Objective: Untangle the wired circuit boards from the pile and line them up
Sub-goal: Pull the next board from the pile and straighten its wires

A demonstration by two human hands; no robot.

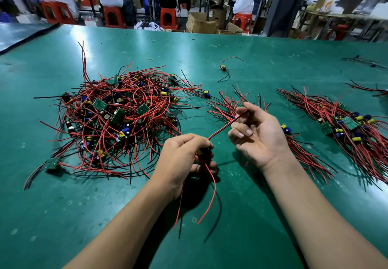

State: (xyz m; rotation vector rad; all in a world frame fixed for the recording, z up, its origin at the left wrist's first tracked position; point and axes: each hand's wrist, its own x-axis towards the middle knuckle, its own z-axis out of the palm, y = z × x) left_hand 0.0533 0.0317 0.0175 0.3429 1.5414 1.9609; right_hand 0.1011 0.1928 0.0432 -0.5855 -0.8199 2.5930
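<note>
I see the left hand (pixel 184 155) low over the middle of the green surface (pixel 241 216), nearer its near edge. Its fingers (pixel 189 140) are clenched round a small circuit board (pixel 202 151), of which only a yellow part and a dark body show. Loose red leads (pixel 212 193) hang from that board down toward the near edge.

A red-and-black wire pair (pixel 222 127) runs taut from the left hand up to the right hand (pixel 260 134). That hand is palm up, its fingers (pixel 241 132) curled in, thumb and forefinger pinching the far end of the pair.

The tangled pile (pixel 117 113) of boards and red and black wires lies toward the left edge, well apart from both hands. Just behind the right hand a row (pixel 302 155) of boards lies with its wires combed one way. A second row (pixel 348 126) lies beside it, nearer the right edge.

A lone board (pixel 223 68) with curling leads lies by itself toward the far edge, near a small yellow rubber band (pixel 150 59). Beyond the far edge I make out people seated on orange stools (pixel 168 18), blurred.
</note>
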